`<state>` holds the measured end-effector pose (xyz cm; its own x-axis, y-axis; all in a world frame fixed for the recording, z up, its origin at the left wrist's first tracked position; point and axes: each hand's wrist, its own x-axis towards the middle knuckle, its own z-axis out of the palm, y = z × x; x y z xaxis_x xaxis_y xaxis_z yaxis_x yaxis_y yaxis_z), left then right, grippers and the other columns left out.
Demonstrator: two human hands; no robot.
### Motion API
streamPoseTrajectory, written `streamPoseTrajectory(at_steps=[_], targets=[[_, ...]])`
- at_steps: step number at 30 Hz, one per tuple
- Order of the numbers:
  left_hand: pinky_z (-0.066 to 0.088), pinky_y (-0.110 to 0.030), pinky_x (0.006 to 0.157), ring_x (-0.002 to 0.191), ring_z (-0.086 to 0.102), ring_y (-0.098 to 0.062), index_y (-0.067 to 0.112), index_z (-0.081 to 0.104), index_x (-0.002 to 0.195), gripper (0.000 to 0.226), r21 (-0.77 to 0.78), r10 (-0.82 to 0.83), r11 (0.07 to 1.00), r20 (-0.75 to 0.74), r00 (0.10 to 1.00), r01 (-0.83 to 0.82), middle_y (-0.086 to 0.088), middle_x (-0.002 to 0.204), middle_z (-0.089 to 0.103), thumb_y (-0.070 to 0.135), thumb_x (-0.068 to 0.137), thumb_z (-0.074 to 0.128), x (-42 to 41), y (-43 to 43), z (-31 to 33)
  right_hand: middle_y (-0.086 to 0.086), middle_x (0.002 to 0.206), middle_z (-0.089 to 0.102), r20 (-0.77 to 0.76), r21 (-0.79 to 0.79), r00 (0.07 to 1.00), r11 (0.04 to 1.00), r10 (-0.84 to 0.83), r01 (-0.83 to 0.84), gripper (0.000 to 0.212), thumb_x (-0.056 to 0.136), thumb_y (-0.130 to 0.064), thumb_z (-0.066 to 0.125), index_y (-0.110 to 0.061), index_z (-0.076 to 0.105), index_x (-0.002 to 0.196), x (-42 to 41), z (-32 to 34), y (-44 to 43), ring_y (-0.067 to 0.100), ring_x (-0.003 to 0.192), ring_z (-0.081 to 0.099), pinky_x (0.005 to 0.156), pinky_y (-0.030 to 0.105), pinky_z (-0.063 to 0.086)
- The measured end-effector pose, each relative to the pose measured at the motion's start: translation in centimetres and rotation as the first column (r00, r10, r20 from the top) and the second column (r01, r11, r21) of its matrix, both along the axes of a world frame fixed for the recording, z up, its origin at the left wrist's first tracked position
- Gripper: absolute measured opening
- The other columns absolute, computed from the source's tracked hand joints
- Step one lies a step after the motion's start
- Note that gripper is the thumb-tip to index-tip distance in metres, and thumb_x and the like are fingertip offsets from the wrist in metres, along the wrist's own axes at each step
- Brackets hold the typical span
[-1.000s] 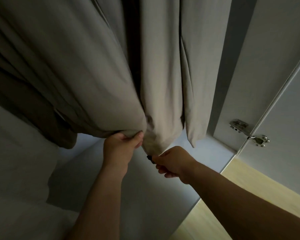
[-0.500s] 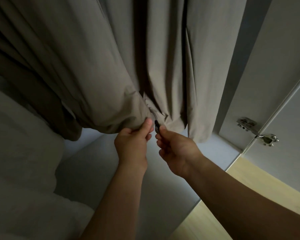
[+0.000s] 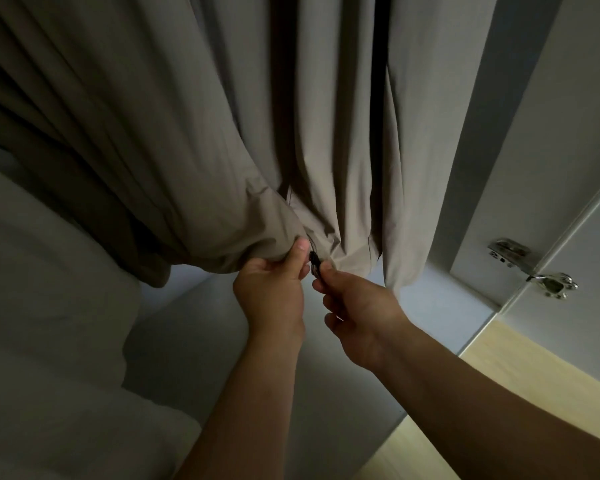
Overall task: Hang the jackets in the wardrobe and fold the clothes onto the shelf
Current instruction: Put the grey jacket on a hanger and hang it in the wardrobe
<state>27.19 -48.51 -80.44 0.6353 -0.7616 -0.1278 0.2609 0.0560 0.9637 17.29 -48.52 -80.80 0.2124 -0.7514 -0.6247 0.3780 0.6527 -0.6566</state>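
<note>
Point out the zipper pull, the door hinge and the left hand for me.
zipper pull (image 3: pixel 314 264): head view, dark tab.
door hinge (image 3: pixel 534 268): head view, metal arm.
left hand (image 3: pixel 272 292): head view, back of hand.

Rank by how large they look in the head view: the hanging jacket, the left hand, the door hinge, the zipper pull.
1. hanging jacket, which fills most of the view.
2. left hand, gripping the jacket's hem; it sits near the camera, so it looks large.
3. door hinge.
4. zipper pull, pinched by the right hand.
</note>
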Motion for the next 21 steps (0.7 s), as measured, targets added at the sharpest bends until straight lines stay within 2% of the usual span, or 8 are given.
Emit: streamPoseTrajectory(at_steps=[11, 16, 21], targets=[[0.056, -0.02, 0.068, 0.077, 0.075, -0.014, 0.01, 0.075, 0.09, 0.01, 0.002, 0.002, 1.0, 0.026, 1.0, -0.003, -0.006, 0.084, 0.077, 0.014, 0.082, 0.08, 0.24, 0.29, 0.25, -0.005, 0.079, 0.074, -0.004, 0.008, 1.0, 1.0, -0.014, 0.014, 0.016, 0.085, -0.032, 0.078, -0.019, 0.078, 0.094, 0.31, 0.26, -0.08, 0.01, 0.074, 0.055, 0.072, 0.028, 0.043], [0.057, -0.025, 0.069, 0.074, 0.074, -0.015, 0.007, 0.074, 0.089, 0.014, 0.027, 0.014, 1.0, 0.027, 1.0, -0.014, -0.007, 0.081, 0.077, 0.015, 0.08, 0.082, 0.09, 0.16, 0.08, -0.006, 0.076, 0.073, -0.024, -0.02, 1.0, 1.0, -0.014, 0.013, 0.015, 0.086, -0.031, 0.077, -0.018, 0.078, 0.094, 0.35, 0.64, -0.07, 0.009, 0.07, 0.051, 0.069, 0.027, 0.042], [0.057, -0.022, 0.07, 0.079, 0.075, -0.015, 0.007, 0.075, 0.093, 0.015, -0.013, 0.012, 1.0, 0.038, 0.999, -0.011, -0.006, 0.085, 0.077, 0.015, 0.082, 0.08, 0.2, 0.27, 0.34, -0.006, 0.073, 0.073, -0.056, -0.014, 0.998, 0.999, -0.039, 0.038, 0.014, 0.087, -0.03, 0.076, -0.018, 0.077, 0.093, 0.42, 0.83, -0.2, 0.01, 0.071, 0.051, 0.07, 0.028, 0.044]])
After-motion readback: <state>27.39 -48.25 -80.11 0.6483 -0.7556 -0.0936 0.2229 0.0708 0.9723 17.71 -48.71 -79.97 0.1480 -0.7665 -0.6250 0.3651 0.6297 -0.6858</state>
